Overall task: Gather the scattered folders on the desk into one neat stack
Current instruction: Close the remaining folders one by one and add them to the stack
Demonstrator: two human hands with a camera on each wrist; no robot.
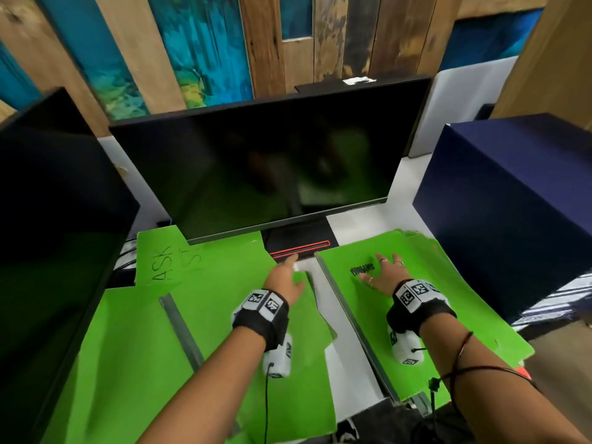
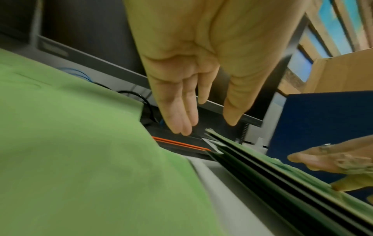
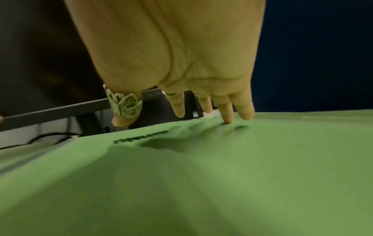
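Bright green folders lie on a white desk. A stack of several folders (image 1: pixel 413 318) sits on the right, its layered edges showing in the left wrist view (image 2: pixel 282 172). My right hand (image 1: pixel 381 272) rests flat on the top folder (image 3: pixel 222 175) with fingers spread, fingertips (image 3: pixel 228 120) touching it. On the left lie overlapping loose folders (image 1: pixel 198 302), one marked "ASK" (image 1: pixel 166 262). My left hand (image 1: pixel 288 274) hovers over their right edge with straight fingers (image 2: pixel 181 115), holding nothing, just above the folder (image 2: pixel 80 151).
A dark monitor (image 1: pixel 256 174) stands right behind the folders, its base with a red line (image 1: pixel 301 246) between the piles. A second monitor (image 1: pixel 48 219) is at the left. A navy box (image 1: pixel 512 213) borders the stack on the right. Cables (image 2: pixel 141 97) run under the monitor.
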